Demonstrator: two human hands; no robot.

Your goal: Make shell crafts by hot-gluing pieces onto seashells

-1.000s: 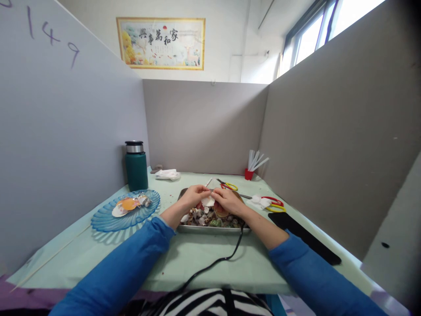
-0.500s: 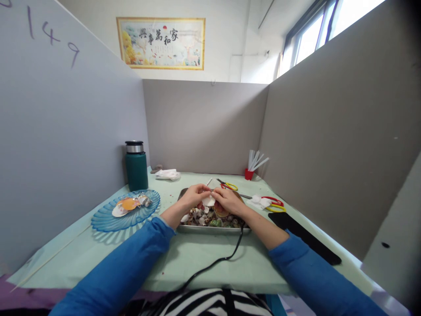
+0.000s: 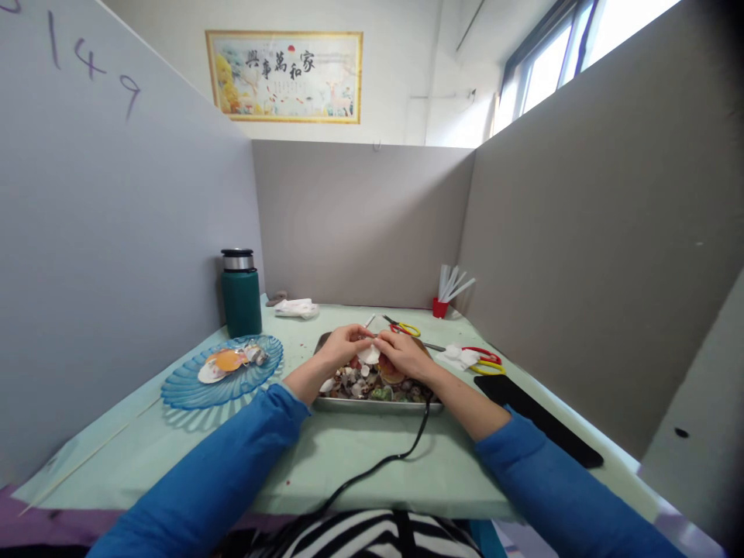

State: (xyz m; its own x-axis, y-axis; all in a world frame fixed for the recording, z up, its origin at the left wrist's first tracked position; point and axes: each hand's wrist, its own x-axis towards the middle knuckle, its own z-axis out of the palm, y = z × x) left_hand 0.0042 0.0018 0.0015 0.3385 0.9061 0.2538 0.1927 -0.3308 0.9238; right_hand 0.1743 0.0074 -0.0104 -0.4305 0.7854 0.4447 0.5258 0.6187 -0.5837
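A white scallop shell [image 3: 370, 355] is pinched between my two hands, just above the tray. My left hand [image 3: 344, 346] grips it from the left with bent fingers, and my right hand [image 3: 402, 356] closes on it from the right; the thumbs nearly meet at its upper edge. Below them lies a metal tray [image 3: 372, 406] filled with small shells and snail shells [image 3: 354, 383]. A larger reddish-brown shell [image 3: 392, 375] rests in the tray under my right hand. Fingers hide part of the white shell's upper edge.
To the left, a blue scalloped plate [image 3: 181, 391] carries shells, near a green bottle [image 3: 242, 298]. Scissors [image 3: 407, 328] lie behind the tray. A red cup [image 3: 440, 308] holds glue sticks. Right are crumpled tissue [image 3: 459, 356], red-and-yellow scissors [image 3: 489, 363] and a black slab [image 3: 538, 418]. A black cord [image 3: 377, 465] crosses the front.
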